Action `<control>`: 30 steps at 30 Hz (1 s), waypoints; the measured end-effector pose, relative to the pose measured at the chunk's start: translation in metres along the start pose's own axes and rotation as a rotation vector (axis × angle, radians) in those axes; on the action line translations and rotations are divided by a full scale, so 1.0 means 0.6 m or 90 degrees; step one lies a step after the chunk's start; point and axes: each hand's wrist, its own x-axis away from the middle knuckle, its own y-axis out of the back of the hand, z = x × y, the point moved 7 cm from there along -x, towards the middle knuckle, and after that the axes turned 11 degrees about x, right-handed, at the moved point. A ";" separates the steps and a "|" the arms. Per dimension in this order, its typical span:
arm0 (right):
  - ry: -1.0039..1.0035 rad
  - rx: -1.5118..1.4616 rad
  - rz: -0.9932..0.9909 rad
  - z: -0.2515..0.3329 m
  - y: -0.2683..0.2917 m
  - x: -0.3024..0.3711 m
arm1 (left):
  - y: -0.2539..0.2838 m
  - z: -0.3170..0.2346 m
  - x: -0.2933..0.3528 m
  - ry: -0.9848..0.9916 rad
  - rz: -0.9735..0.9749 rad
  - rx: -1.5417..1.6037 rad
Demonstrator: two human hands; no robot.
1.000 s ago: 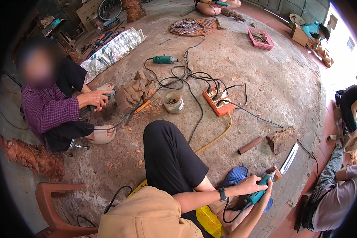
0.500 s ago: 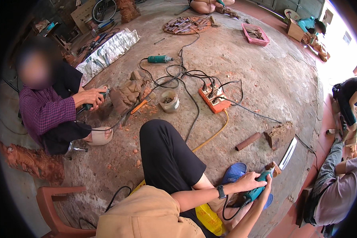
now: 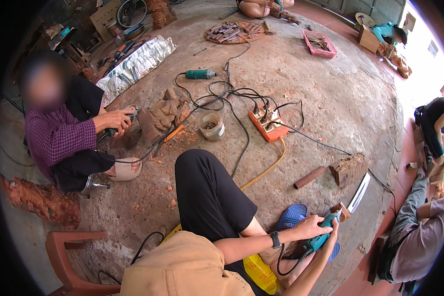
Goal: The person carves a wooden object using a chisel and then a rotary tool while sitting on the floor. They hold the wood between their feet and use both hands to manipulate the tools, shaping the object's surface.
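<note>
A teal die grinder (image 3: 316,242) with a dark cord lies between my hands at the lower right, its front end pointing up and right. My left hand (image 3: 309,227), with a dark watch on the wrist, grips the grinder's body from above. Closed around its side nearer the front is my right hand (image 3: 332,236). The grinder's tip meets or nearly meets a small brown wood piece (image 3: 345,213); contact is hard to make out. A blue slipper (image 3: 293,215) is beside my left hand. Past the wood lies a long pale flat strip (image 3: 359,193).
A wood block (image 3: 349,169) and a brown wooden rod (image 3: 310,177) lie ahead. Cords run from an orange power strip (image 3: 268,125) across the floor, near a small tub (image 3: 212,126) and another grinder (image 3: 200,74). At left a co-worker (image 3: 59,133) works with a tool.
The whole view has shifted very slightly. My hands keep their hold on the grinder, with no clear movement beside the wood piece.
</note>
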 end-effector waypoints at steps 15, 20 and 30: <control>-0.020 0.015 0.002 0.016 -0.014 0.006 | -0.006 0.044 -0.037 -0.017 0.009 -0.022; -0.016 -0.014 0.001 0.024 -0.014 0.023 | -0.014 0.031 -0.029 0.013 0.017 0.036; -0.016 -0.011 0.001 0.020 -0.019 0.018 | -0.006 0.032 -0.028 0.014 0.022 0.026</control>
